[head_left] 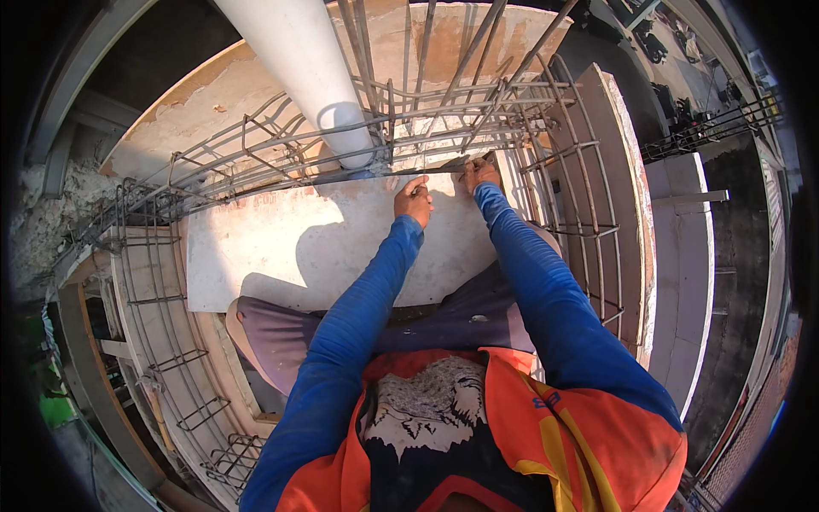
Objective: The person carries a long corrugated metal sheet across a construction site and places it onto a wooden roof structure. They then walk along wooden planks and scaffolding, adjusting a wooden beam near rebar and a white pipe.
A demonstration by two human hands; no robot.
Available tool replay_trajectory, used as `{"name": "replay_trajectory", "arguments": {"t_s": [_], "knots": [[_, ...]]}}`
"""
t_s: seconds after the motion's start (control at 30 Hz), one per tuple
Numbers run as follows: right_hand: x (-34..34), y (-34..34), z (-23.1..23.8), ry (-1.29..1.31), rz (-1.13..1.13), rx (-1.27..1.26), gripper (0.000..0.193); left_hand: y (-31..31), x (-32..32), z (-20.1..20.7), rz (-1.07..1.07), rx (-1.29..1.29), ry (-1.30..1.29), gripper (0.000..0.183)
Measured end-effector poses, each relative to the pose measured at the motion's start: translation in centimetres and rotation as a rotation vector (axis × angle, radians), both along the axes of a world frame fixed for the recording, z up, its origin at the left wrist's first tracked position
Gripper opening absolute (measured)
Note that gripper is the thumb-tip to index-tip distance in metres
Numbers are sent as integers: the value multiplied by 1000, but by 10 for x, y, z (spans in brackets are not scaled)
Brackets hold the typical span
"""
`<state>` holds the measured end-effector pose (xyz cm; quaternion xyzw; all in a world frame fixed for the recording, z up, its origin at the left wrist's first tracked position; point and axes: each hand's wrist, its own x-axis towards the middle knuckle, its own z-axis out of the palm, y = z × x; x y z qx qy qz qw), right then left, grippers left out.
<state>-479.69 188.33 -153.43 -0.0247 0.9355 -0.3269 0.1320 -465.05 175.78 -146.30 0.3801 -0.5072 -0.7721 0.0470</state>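
Observation:
My left hand (414, 203) is closed, its fingers curled at the far edge of a pale, flat board (264, 235). Whatever it may hold is too small to make out. Just to its right, and a little farther off, my right hand (482, 173) is closed by the board's far right corner. A dark, thin piece shows beside its fingers, but its kind cannot be told. Directly beyond both hands runs a cage of steel reinforcing bars (409, 141). My bent legs in dark trousers lie against the board's near edge.
A thick white pipe (303, 68) slants down through the bars beyond the board. Upright rebar (469, 60) rises at the far side. More rebar cages stand at left (158, 290) and right (589, 196). A tall formwork panel (623, 205) borders the right side.

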Motion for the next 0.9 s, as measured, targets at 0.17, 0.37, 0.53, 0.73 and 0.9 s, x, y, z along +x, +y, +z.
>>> {"name": "replay_trajectory", "arguments": {"t_s": [0.17, 0.37, 0.53, 0.73, 0.9], "knots": [[12, -9, 20, 79, -60, -19, 31, -18, 9, -33, 13, 355, 154, 32], [20, -9, 2, 118, 73, 31, 28, 4, -9, 10, 32, 257, 10, 34], [7, -6, -35, 169, 127, 288, 45, 5, -22, 24, -11, 259, 11, 35], [96, -21, 44, -561, -175, -613, 65, 0, -43, 16, 25, 238, 3, 35], [170, 21, 129, -934, 113, -818, 41, -7, -75, -2, 20, 350, 196, 35]]}}
